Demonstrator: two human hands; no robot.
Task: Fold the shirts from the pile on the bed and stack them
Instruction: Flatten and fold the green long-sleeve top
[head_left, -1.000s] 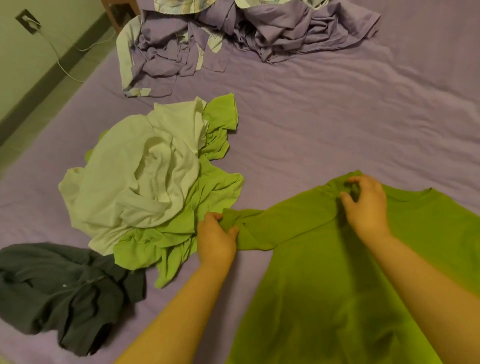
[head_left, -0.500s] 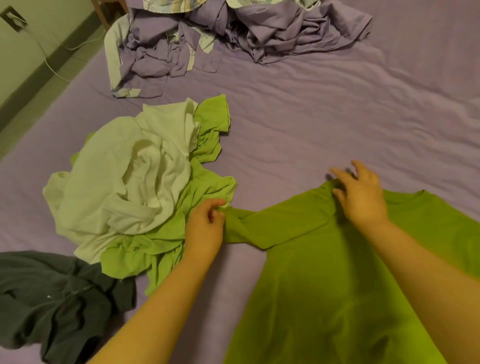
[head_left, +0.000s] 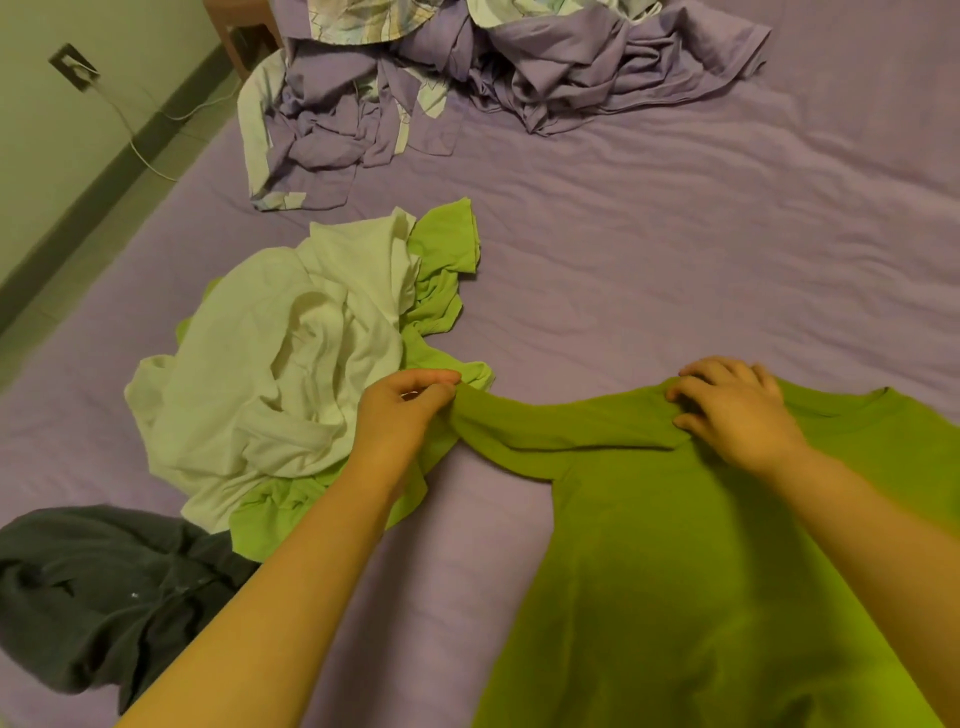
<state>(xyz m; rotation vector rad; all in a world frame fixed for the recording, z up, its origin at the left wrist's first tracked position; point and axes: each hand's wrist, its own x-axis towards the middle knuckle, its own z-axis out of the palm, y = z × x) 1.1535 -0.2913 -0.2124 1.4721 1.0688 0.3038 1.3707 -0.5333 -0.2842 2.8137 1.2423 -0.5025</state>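
A green shirt (head_left: 727, 571) lies spread flat on the purple bed (head_left: 675, 249), filling the near right part of it, with its collar pointing toward the far edge and its left sleeve stretched out toward the pile. The left hand (head_left: 402, 415) pinches the end of that sleeve, its fingers (head_left: 441, 382) and thumb closed together on the cloth. The right hand (head_left: 737, 410) rests on the shirt's shoulder just beside the collar, its fingers (head_left: 696, 387) curled with their tips pressed into a small fold of the fabric; whether they truly grip it or only press it down, I cannot tell.

Just left of the sleeve, toward the bed's left edge, sits the pile of unfolded shirts: a crumpled pale shirt (head_left: 270, 364) on top of a bunched light green shirt (head_left: 441, 280) that shows at its far and near sides. The left forearm crosses over the near edge of this pile. At the near left corner of the bed lies a dark grey garment (head_left: 104, 587), crumpled, touching the pile's near edge.

Along the far edge of the bed is a heap of purple bedding (head_left: 467, 88), rumpled. Beyond the left edge, a wall socket (head_left: 72, 67) with a white cable (head_left: 135, 140) shows on the wall.
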